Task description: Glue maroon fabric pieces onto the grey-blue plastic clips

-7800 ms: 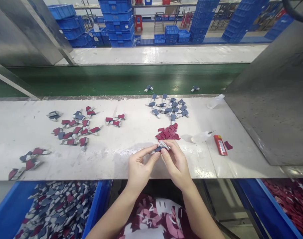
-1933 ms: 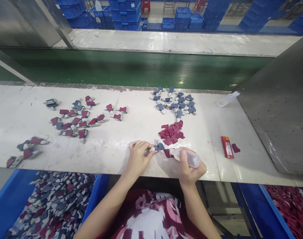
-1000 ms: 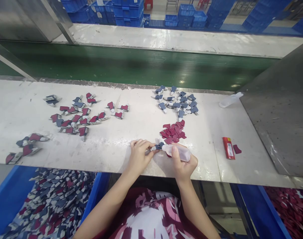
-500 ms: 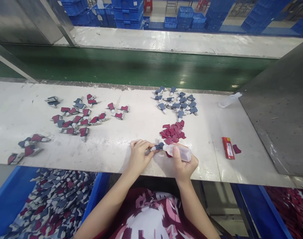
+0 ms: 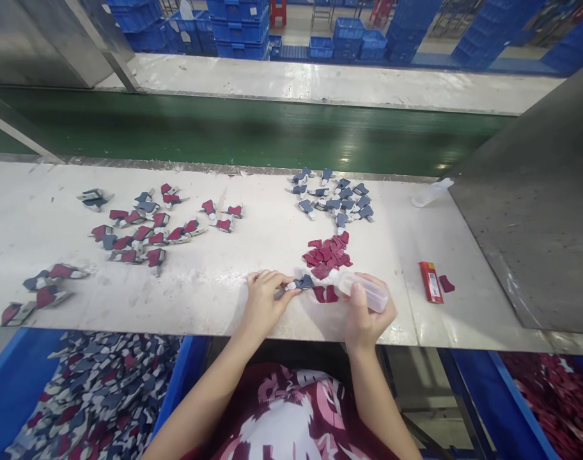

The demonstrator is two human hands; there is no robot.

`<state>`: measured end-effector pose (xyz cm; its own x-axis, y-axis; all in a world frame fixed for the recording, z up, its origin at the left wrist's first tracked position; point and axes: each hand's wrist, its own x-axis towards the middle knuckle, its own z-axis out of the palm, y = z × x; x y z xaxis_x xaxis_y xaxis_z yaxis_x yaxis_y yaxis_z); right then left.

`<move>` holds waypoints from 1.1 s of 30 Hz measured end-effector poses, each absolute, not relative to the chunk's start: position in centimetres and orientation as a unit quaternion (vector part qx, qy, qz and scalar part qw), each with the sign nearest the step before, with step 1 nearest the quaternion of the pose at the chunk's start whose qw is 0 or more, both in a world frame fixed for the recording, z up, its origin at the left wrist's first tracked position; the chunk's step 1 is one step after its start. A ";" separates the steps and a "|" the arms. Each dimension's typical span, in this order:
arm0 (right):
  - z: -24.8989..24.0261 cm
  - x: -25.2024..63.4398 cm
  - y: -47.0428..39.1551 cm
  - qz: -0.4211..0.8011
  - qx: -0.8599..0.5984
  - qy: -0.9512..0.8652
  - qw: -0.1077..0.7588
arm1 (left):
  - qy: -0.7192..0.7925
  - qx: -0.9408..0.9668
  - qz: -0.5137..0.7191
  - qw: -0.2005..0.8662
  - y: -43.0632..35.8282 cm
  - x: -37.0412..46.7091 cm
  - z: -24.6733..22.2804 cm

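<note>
Between thumb and fingers, my left hand [image 5: 268, 299] pinches a blue and grey piece [image 5: 303, 282] near the table's front. My right hand [image 5: 368, 313] is wrapped round a translucent squeeze bottle [image 5: 368, 292], its nozzle pointing left, a short gap from the piece. Two red pieces [image 5: 330, 294] lie on the table between my hands. Just beyond them is a heap of red pieces [image 5: 327, 254], and farther back a group of blue and grey pieces [image 5: 337, 204]. Many assembled pieces, mostly red-topped [image 5: 160, 220], are spread over the left part.
A second bottle [image 5: 431, 193], a red box [image 5: 431, 282] and a loose red piece [image 5: 447, 283] are on the right. Blue bins of parts stand below the white table [image 5: 253, 246] on both sides. Behind it runs a green belt [image 5: 253, 137]; a metal panel [image 5: 531, 204] rises at the right.
My right hand has drawn the bottle rightward, away from the blue piece, uncovering the two red pieces. My left hand keeps its pinch. The view has shifted slightly.
</note>
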<state>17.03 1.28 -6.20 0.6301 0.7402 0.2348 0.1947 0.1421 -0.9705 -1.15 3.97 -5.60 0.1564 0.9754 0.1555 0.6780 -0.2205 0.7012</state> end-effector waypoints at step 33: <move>-5.1 23.1 6.5 0.088 -0.789 -0.429 0.430 | 0.581 0.608 0.408 0.355 4.1 -1.8 -5.7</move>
<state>23.13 6.49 -5.08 0.6160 0.7535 0.2299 0.6017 -0.2616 -0.7546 -1.83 4.14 -5.75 -0.0084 0.9965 0.0831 0.4178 -0.0720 0.9057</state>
